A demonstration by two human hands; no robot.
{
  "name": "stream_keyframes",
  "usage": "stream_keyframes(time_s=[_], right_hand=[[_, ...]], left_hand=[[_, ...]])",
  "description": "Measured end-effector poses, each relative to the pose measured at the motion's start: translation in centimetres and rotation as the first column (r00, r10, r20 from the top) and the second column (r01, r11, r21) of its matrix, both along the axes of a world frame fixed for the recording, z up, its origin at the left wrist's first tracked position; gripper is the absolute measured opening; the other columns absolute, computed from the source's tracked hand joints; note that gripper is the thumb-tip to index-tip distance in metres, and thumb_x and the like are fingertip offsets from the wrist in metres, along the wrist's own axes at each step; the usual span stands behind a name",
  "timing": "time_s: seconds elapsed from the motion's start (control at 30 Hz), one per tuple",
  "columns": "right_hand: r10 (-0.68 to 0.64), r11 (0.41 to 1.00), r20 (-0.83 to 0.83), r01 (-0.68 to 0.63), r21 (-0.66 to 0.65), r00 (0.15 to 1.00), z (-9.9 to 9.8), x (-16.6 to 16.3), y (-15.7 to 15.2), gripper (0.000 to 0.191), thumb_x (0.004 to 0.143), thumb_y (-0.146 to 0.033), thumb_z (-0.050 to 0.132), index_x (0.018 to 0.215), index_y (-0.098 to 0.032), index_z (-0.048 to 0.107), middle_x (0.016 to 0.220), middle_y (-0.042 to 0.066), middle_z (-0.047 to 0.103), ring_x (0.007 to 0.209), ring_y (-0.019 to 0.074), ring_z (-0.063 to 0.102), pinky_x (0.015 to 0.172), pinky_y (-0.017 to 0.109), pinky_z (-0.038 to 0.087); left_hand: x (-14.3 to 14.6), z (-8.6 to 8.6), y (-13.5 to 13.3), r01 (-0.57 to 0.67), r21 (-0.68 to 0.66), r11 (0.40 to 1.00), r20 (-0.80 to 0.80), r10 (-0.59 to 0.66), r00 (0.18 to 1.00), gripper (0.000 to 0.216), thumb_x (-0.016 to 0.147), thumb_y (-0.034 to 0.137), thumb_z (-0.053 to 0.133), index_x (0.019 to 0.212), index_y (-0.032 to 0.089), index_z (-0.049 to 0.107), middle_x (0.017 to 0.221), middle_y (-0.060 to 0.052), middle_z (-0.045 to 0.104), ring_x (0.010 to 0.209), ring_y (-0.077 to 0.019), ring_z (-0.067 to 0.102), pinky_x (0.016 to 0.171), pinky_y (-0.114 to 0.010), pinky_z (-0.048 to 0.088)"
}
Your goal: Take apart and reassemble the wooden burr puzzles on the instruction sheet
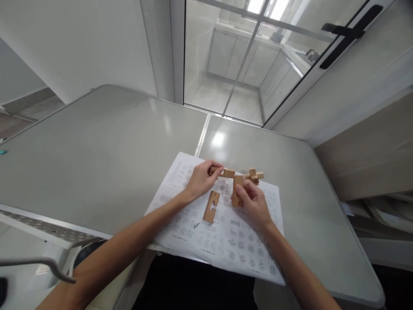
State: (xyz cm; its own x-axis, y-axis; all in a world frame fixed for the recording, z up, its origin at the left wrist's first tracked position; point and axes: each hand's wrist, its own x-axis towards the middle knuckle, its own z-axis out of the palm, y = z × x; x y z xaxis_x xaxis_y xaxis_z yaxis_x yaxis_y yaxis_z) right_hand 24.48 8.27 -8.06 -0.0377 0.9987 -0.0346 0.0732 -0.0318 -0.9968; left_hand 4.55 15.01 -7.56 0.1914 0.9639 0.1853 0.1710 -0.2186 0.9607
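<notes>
frame centre: left hand [203, 178], fingertips pinched on notched wooden bar [229, 173]; right hand [254, 201], fingers closed on numbered wooden block [238, 185].

Beyond the grey table [112, 142], a glazed door [240, 71] with a black lever handle [351, 36] reveals white cabinets [221, 54]; a teal object [3, 152] shows far left.

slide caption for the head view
Left hand holds one block, right hand another block, over a printed sheet where a notched block lies.
</notes>
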Motion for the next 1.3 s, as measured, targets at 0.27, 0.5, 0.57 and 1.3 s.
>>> stream_keyframes(time_s=[0.27,0.5,0.57,1.3], right_hand=[[0.094,0.988,0.32,-0.129,0.09,0.943,-0.5,-0.1,0.0,0.035,0.1,-0.051,0.065,0.08,-0.023,0.059,0.067,-0.003,0.05,0.059,0.014,0.044,0.054,0.027,0.037],[0.052,0.96,0.475,-0.175,0.217,0.878,-1.0,-0.5,-0.2,0.034,0.103,-0.04,0.06,0.134,-0.024,0.058,0.069,-0.005,0.053,0.057,0.0153,0.047,0.056,0.029,0.041],[0.026,0.955,0.525,-0.177,0.239,0.851,-1.1,-0.5,-0.2,0.035,0.104,-0.039,0.058,0.136,-0.024,0.057,0.069,-0.006,0.053,0.057,0.015,0.048,0.057,0.029,0.042],[0.195,0.743,0.677,-0.558,0.37,0.709,0.1,-0.7,-0.3,0.078,0.084,-0.05,0.086,0.15,-0.03,0.049,0.153,0.016,0.047,0.143,0.0381,0.047,0.114,0.056,0.05]], left_hand=[[-0.2,-0.9,-0.3,0.045,0.18,0.983,-0.309,0.013,0.951,0.012,0.096,0.032,0.066,0.091,0.023,0.072,0.08,-0.003,0.072,0.07,-0.0208,0.063,0.075,-0.034,0.044],[-0.1,-1.2,-0.5,0.101,0.272,0.957,-0.594,0.084,0.8,0.016,0.099,0.035,0.062,0.099,0.021,0.068,0.063,0.001,0.062,0.06,-0.0204,0.058,0.082,-0.039,0.044],[-0.1,-1.2,-0.5,0.085,0.289,0.954,-0.642,0.127,0.756,0.016,0.1,0.035,0.06,0.101,0.021,0.067,0.062,0.001,0.061,0.059,-0.0204,0.059,0.081,-0.039,0.046],[-0.2,-1.8,-0.3,-0.009,0.394,0.919,-0.641,0.282,0.714,0.038,0.09,0.001,0.05,0.122,0.021,0.053,0.125,-0.01,0.065,0.116,-0.0294,0.061,0.097,-0.043,0.049]])
